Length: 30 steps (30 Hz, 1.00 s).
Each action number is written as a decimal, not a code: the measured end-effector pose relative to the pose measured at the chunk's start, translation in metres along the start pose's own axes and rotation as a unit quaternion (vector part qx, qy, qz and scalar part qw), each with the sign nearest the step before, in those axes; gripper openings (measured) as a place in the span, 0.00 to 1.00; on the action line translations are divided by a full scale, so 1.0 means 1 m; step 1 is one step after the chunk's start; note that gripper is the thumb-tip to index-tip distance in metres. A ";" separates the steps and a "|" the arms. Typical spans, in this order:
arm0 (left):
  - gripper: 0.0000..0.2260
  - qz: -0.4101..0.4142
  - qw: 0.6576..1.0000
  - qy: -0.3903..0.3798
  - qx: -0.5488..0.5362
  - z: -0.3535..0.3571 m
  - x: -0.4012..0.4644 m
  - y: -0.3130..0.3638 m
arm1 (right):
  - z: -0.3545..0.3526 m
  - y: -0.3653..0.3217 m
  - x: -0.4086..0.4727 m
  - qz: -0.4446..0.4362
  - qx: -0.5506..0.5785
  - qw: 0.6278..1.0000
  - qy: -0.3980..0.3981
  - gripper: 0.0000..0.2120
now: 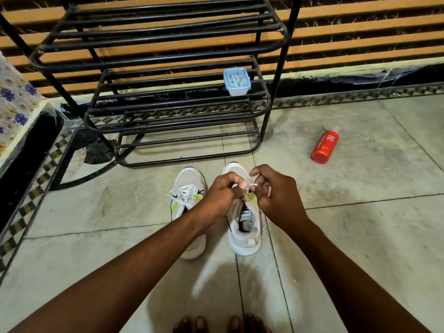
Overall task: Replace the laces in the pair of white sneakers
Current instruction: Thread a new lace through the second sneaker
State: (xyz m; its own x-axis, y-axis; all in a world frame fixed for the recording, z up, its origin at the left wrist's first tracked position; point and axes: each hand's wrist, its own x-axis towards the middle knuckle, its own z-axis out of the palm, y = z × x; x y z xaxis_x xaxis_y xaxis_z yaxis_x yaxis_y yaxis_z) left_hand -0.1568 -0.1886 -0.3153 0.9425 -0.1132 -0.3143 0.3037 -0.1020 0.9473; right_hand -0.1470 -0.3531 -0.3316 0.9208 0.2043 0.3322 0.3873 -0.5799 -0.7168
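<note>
Two white sneakers stand side by side on the tiled floor, toes pointing away from me. The left sneaker [188, 195] is laced, with its white lace lying loose over the tongue. Over the right sneaker [243, 227], both hands work at the top of the lacing. My left hand [222, 195] pinches the white lace [252, 186] with curled fingers. My right hand [274, 188] also pinches the lace, just right of the left hand. My hands hide most of this shoe's eyelets.
A black metal shoe rack [168, 92] stands just beyond the sneakers, with a small blue-lidded plastic box [236, 81] of white laces on a shelf. A red bottle [324, 147] lies on the floor at right. My bare toes [221, 324] show at the bottom edge.
</note>
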 end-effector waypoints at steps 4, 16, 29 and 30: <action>0.02 0.028 0.997 0.053 -0.041 -0.007 0.000 -0.003 | 0.005 0.010 0.000 0.023 0.047 0.999 -0.016 0.14; 0.05 0.074 0.990 0.123 -0.007 -0.011 -0.001 -0.007 | 0.009 0.008 0.003 0.093 0.153 0.984 -0.010 0.04; 0.09 0.083 0.983 0.144 0.079 -0.013 0.005 -0.018 | 0.022 0.011 -0.005 0.000 -0.024 0.996 0.091 0.03; 0.10 0.070 0.985 0.139 0.073 -0.013 0.005 -0.017 | 0.023 0.012 -0.006 -0.004 -0.028 0.995 0.093 0.04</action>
State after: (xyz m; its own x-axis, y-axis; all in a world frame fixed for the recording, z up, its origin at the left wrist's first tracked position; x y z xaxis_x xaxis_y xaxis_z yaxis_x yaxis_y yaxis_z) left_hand -0.1561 -0.1746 -0.3324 0.9816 0.1364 -0.1333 0.1641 -0.2480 0.9548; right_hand -0.1467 -0.3432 -0.3557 0.8911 0.0626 0.4494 0.3867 -0.6231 -0.6799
